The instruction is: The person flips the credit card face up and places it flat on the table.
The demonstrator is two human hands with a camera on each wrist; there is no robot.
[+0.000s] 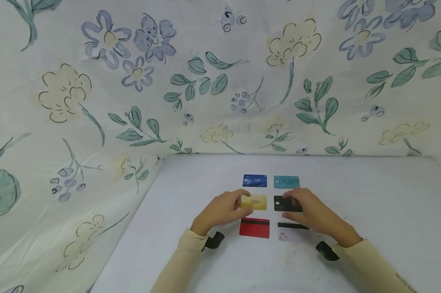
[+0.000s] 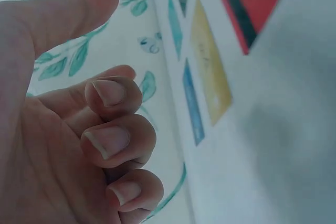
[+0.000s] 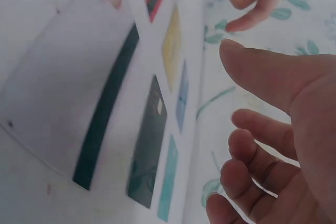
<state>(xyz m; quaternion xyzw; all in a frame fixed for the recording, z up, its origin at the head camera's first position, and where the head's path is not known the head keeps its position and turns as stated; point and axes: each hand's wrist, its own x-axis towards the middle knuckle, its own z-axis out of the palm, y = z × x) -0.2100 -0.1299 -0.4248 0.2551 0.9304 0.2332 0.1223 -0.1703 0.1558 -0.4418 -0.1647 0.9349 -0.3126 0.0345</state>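
In the head view my left hand is over the left end of a gold card, its fingers loosely bent and holding nothing. Opposite it, my right hand overlaps the right part of a black VIP card, thumb and fingers apart. Both wrist views show a gap between the hands and the cards. A red card with a dark stripe lies nearest my left thumb. Below the right hand is a pale card with a black stripe. Farther back lie a blue VIP card and a teal VIP card.
The cards lie flat in two columns on a white table. Behind and to the left hangs a flower-patterned cloth. A black wrist device sits under the left wrist, another black device under the right.
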